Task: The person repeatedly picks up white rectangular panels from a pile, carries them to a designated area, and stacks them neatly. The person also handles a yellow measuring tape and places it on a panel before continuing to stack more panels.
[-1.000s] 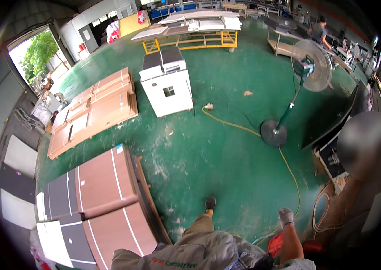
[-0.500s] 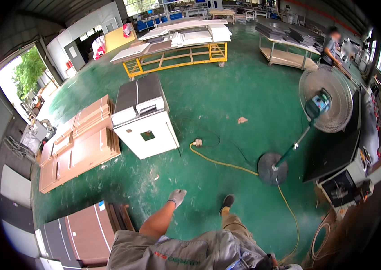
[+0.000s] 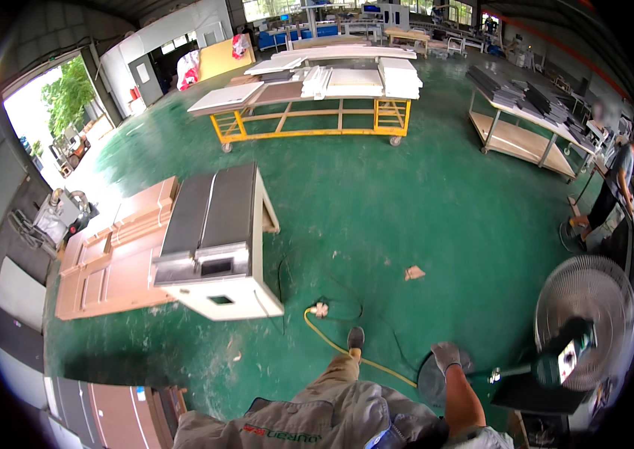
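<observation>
My right hand, in a pale grey glove, hangs at the end of my bare forearm with loose fingers and nothing in it. Below it in the picture's depth lies the round dark base of a standing fan, partly covered by the hand and arm. The fan's large wire cage is to the right of that hand, apart from it. My left hand is out of view. One shoe shows ahead of my body, close to a yellow cable on the green floor.
Front left stands a white box-like table with a black top, beside stacked brown panels. Farther off are a yellow wheeled rack of boards and a table of dark sheets. A person stands at right.
My left hand has left the view, and my right hand has come in. The view has shifted; the fan is now lower and farther right, the white table nearer. One foot is forward.
</observation>
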A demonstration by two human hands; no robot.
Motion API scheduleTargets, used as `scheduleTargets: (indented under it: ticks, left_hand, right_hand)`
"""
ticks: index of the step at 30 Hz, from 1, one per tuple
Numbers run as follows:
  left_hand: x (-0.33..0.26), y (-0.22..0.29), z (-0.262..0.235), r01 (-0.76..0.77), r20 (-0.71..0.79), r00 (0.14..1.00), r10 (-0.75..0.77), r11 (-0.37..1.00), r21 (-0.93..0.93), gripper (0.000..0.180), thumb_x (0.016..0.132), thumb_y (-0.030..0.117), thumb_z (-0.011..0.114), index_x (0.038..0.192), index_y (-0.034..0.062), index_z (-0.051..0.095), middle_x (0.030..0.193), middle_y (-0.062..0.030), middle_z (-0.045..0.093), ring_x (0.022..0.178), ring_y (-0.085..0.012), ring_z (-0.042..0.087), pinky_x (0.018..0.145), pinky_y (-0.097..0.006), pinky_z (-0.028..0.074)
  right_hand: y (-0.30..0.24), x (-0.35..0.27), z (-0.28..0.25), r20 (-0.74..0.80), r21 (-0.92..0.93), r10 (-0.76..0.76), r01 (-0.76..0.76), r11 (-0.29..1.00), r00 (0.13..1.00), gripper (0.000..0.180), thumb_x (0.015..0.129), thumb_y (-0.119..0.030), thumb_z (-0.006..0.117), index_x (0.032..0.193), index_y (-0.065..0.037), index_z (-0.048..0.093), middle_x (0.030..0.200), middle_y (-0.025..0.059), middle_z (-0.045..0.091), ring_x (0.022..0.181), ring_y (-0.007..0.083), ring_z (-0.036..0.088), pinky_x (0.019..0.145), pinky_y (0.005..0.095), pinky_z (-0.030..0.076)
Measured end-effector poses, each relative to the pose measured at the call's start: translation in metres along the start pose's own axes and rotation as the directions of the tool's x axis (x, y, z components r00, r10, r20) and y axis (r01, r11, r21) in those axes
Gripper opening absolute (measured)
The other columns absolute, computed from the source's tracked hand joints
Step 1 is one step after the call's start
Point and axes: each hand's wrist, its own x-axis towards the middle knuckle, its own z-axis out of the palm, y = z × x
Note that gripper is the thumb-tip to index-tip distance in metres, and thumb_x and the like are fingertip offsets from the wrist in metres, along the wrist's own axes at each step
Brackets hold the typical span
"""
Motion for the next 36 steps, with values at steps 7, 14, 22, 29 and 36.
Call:
scheduleTargets:
  ticks: [7, 14, 22, 29, 36]
  left_hand:
    - [0.147, 0.132, -0.239, -0.072, -0.162, 0.985, 0.06, 0.995, -0.069, 0.041, 0.102, 0.036, 0.053, 0.122, 0.0051, 0.069, 0.114, -0.0167, 0.072, 0.099, -0.0337, 0.068, 0.091, -0.046, 0.052]
    - [0.303, 0.367, -0.656, -0.594, -0.724, 0.658, 0.205, 0.732, -0.332, 0.048, 0.096, 0.044, 0.052, 0.098, -0.0019, 0.068, 0.09, -0.0189, 0.073, 0.087, -0.0384, 0.069, 0.079, -0.046, 0.051]
    - [0.425, 0.445, -0.809, -0.465, -0.723, 0.498, 0.48, 0.851, 0.245, 0.014, 0.084, 0.014, 0.063, 0.096, 0.0072, 0.062, 0.088, -0.0211, 0.068, 0.088, -0.0434, 0.066, 0.073, -0.052, 0.052]
    - [0.48, 0.425, -0.783, 0.144, -0.08, 0.981, -0.177, 0.94, -0.309, 0.022, 0.091, 0.02, 0.057, 0.106, 0.0072, 0.067, 0.1, -0.0213, 0.07, 0.092, -0.0394, 0.069, 0.075, -0.051, 0.053]
    - [0.643, 0.468, -1.024, 0.153, -0.117, 0.97, -0.212, 0.911, -0.383, 0.029, 0.099, 0.022, 0.05, 0.113, 0.0055, 0.069, 0.113, -0.0204, 0.071, 0.101, -0.0369, 0.069, 0.085, -0.05, 0.053]
  right_hand:
    - [0.002, 0.215, -0.026, 0.301, 0.199, 0.131, -0.197, 0.96, 0.945, 0.025, 0.099, -0.026, 0.055, 0.099, -0.009, 0.073, 0.104, 0.0094, 0.075, 0.088, 0.0301, 0.071, 0.083, 0.0462, 0.055]
    - [0.023, 0.38, 0.005, 0.67, 0.01, 0.143, -0.202, 0.979, 0.729, 0.033, 0.1, -0.029, 0.049, 0.124, -0.014, 0.066, 0.128, 0.0155, 0.065, 0.115, 0.0331, 0.064, 0.094, 0.0475, 0.051]
    - [0.13, 0.698, 0.012, 0.655, -0.05, 0.385, -0.471, 0.881, 0.65, 0.031, 0.102, -0.031, 0.046, 0.118, -0.012, 0.065, 0.113, 0.0138, 0.069, 0.102, 0.0309, 0.066, 0.082, 0.0467, 0.053]
    - [0.067, 1.207, -0.128, 0.378, -0.227, 0.043, 0.047, 0.973, 0.925, 0.035, 0.104, -0.019, 0.041, 0.123, -0.014, 0.07, 0.126, 0.0111, 0.07, 0.119, 0.0297, 0.064, 0.098, 0.0408, 0.052]
    - [-0.001, 1.475, -0.122, 0.337, -0.46, -0.341, 0.469, 0.754, 0.878, 0.02, 0.093, -0.019, 0.059, 0.103, -0.015, 0.076, 0.106, 0.0131, 0.073, 0.104, 0.0305, 0.069, 0.094, 0.0416, 0.054]
